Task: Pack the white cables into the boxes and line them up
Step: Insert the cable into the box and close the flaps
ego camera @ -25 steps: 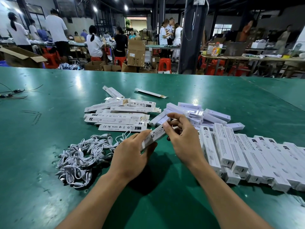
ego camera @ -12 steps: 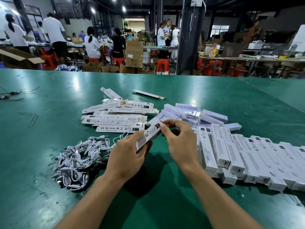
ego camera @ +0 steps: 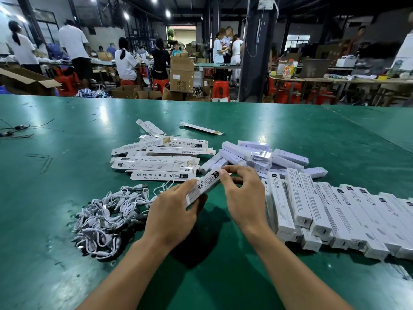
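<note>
A long white box (ego camera: 206, 184) is held slanted above the green table (ego camera: 67, 175). My left hand (ego camera: 173, 214) grips its near end. The fingers of my right hand (ego camera: 242, 195) pinch its far end. To the left lies a tangle of white cables (ego camera: 107, 218). A row of packed white boxes (ego camera: 335, 211) stretches along the right side. Flat unfolded boxes (ego camera: 156, 159) lie in a pile behind my hands, and a heap of white inner boxes (ego camera: 257, 155) sits beside them.
A single flat box (ego camera: 201, 128) lies farther back on the table. Black wires (ego camera: 15, 130) trail at the far left edge. Beyond the table stand people, cardboard cartons (ego camera: 182, 73), red stools and a dark pillar (ego camera: 254, 50).
Both hands stay on the box and have shifted slightly. My right fingers have moved along its far end. The camera view has dipped a little.
</note>
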Demonstrator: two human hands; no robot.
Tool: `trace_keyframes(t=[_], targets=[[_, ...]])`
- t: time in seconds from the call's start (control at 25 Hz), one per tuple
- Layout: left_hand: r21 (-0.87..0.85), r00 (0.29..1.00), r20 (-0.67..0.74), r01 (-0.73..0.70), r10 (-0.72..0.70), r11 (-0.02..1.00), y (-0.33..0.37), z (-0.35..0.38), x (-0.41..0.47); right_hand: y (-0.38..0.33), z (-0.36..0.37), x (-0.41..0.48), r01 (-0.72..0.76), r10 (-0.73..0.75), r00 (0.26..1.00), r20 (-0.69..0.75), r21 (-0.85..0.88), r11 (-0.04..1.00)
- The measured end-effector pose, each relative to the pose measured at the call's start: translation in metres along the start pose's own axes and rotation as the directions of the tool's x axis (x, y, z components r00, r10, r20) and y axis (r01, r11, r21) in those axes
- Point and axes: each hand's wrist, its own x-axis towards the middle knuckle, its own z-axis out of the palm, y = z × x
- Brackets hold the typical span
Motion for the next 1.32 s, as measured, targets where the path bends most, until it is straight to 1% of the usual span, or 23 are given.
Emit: trace_keyframes(t=[0.04, 0.12, 0.24, 0.32, 0.36, 0.4, 0.44, 0.6, 0.64, 0.68, 0.76, 0.8, 0.84, 0.92, 0.96, 1.08, 1.16, 1.24, 1.28, 1.32], targets=[[0.0, 1.0, 0.0, -0.002, 0.002, 1.0, 0.0, 0.0, 0.0, 0.0, 0.0, 0.0, -0.049, 0.049, 0.999, 0.01, 0.02, 0.999], [0.002, 1.0, -0.004, 0.002, -0.002, 1.0, -0.002, 0.001, 0.0, 0.002, 0.001, 0.001, -0.146, 0.141, 0.989, 0.051, 0.117, 0.982], [0.002, 1.0, -0.016, 0.013, -0.013, 1.0, -0.002, 0.001, 0.001, 0.001, 0.005, 0.002, -0.249, 0.231, 0.968, 0.098, 0.265, 0.932], [0.005, 1.0, -0.017, 0.01, -0.01, 1.0, -0.002, 0.001, 0.001, -0.003, 0.006, 0.003, -0.363, 0.325, 0.932, 0.162, 0.416, 0.834], [0.004, 1.0, -0.016, 0.011, -0.011, 1.0, -0.002, 0.001, 0.001, -0.004, 0.005, 0.004, -0.401, 0.35, 0.916, 0.197, 0.461, 0.791], [0.002, 1.0, -0.014, 0.013, -0.013, 1.0, -0.002, 0.001, 0.001, -0.004, 0.003, 0.006, -0.404, 0.35, 0.915, 0.203, 0.464, 0.789], [0.002, 1.0, -0.013, 0.011, -0.011, 1.0, -0.002, 0.001, 0.002, -0.004, 0.001, 0.007, -0.38, 0.333, 0.925, 0.184, 0.446, 0.81], [-0.016, 1.0, -0.005, -0.007, 0.007, 1.0, 0.0, 0.0, 0.0, -0.005, -0.002, 0.004, -0.213, 0.212, 0.976, 0.044, 0.375, 0.902], [-0.025, 1.0, -0.008, -0.006, 0.006, 1.0, 0.0, 0.0, 0.0, -0.006, -0.001, 0.003, -0.189, 0.189, 0.981, 0.035, 0.367, 0.911], [-0.033, 1.0, -0.011, -0.005, 0.005, 0.999, 0.0, 0.0, 0.001, -0.007, -0.001, 0.004, -0.194, 0.196, 0.98, 0.037, 0.396, 0.897], [-0.057, 1.0, -0.003, -0.009, 0.009, 0.998, 0.0, -0.001, 0.002, -0.009, -0.004, 0.007, -0.273, 0.278, 0.958, 0.074, 0.539, 0.797], [-0.083, 1.0, 0.009, -0.018, 0.019, 0.996, 0.001, -0.001, 0.002, -0.009, -0.005, 0.009, -0.304, 0.316, 0.945, 0.088, 0.594, 0.744], [-0.114, 0.999, 0.021, -0.03, 0.032, 0.993, 0.002, -0.001, 0.002, -0.01, -0.006, 0.01, -0.324, 0.343, 0.935, 0.094, 0.621, 0.714], [-0.156, 0.999, 0.025, -0.043, 0.048, 0.987, 0.004, 0.0, 0.001, -0.009, -0.005, 0.011, -0.367, 0.387, 0.914, 0.119, 0.649, 0.666], [-0.168, 0.999, 0.022, -0.041, 0.045, 0.985, 0.004, 0.0, 0.001, -0.01, -0.004, 0.011, -0.408, 0.415, 0.895, 0.161, 0.67, 0.62], [-0.229, 0.999, 0.037, -0.007, 0.015, 0.973, 0.001, 0.0, 0.002, -0.014, -0.007, 0.012, -0.581, 0.483, 0.798, 0.362, 0.676, 0.453], [-0.263, 0.999, 0.041, 0.008, 0.003, 0.965, 0.002, 0.0, 0.001, -0.015, -0.01, 0.013, -0.639, 0.508, 0.751, 0.421, 0.658, 0.399], [-0.271, 0.999, 0.038, 0.022, -0.012, 0.962, 0.002, 0.001, 0.001, -0.014, -0.01, 0.013, -0.631, 0.505, 0.76, 0.41, 0.651, 0.421], [-0.272, 0.999, 0.046, 0.033, -0.022, 0.962, 0.001, 0.001, 0.001, -0.013, -0.009, 0.012, -0.615, 0.499, 0.776, 0.386, 0.642, 0.459], [-0.267, 0.998, 0.058, 0.042, -0.027, 0.963, 0.0, 0.001, 0.002, -0.012, -0.008, 0.012, -0.581, 0.49, 0.804, 0.336, 0.618, 0.53]])
